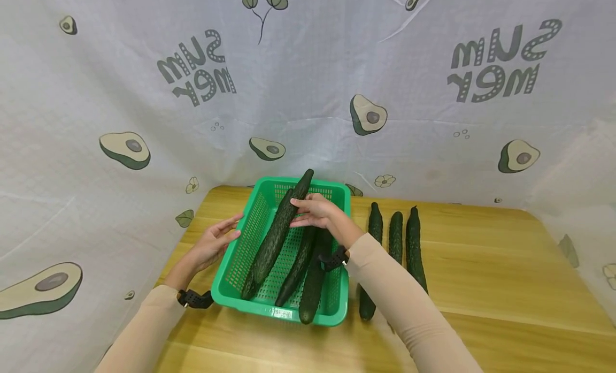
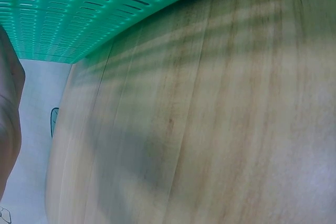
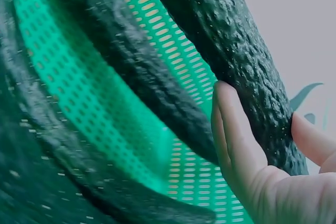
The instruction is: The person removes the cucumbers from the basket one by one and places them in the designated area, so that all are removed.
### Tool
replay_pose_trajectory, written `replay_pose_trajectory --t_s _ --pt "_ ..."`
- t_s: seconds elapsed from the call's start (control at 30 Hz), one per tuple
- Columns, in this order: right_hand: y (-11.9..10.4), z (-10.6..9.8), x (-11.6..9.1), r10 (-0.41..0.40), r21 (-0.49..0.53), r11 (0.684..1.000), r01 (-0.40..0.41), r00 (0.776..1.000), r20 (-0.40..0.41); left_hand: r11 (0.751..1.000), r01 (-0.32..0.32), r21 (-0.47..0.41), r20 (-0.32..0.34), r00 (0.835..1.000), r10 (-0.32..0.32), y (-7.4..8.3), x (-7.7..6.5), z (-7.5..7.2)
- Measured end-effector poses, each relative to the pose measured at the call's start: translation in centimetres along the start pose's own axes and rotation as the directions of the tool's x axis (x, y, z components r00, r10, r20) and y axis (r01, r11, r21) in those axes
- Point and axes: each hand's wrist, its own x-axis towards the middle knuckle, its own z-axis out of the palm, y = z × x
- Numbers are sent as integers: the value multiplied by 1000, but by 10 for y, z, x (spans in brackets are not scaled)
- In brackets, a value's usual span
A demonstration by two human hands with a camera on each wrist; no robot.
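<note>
A dark green, bumpy cucumber (image 1: pixel 275 242) slants over the left part of a green plastic basket (image 1: pixel 339 309). My right hand (image 1: pixel 317 211) holds it by its upper part; in the right wrist view, thumb and fingers lie on opposite sides of the cucumber (image 3: pixel 236 51). More cucumbers lie in the basket, among them a thin one (image 1: pixel 294 271) in the middle and a thicker one (image 1: pixel 313 292) at the right, its end overlapping the front rim. My left hand (image 1: pixel 214 243) is at the basket's left rim, fingers loosely extended and nothing held.
Three cucumbers (image 1: pixel 395 236) lie side by side on the wooden table (image 1: pixel 481 266), right of the basket and partly behind my right forearm. A white curtain (image 1: pixel 308 94) printed with avocados hangs behind and beside the table.
</note>
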Motion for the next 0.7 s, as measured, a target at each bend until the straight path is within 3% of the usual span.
replay_pose_trajectory --t_s 0.7 --pt "-43 -18 -47 -104 61 993 104 995 -6 1000 -5 -25 1 1000 5 0 0 2"
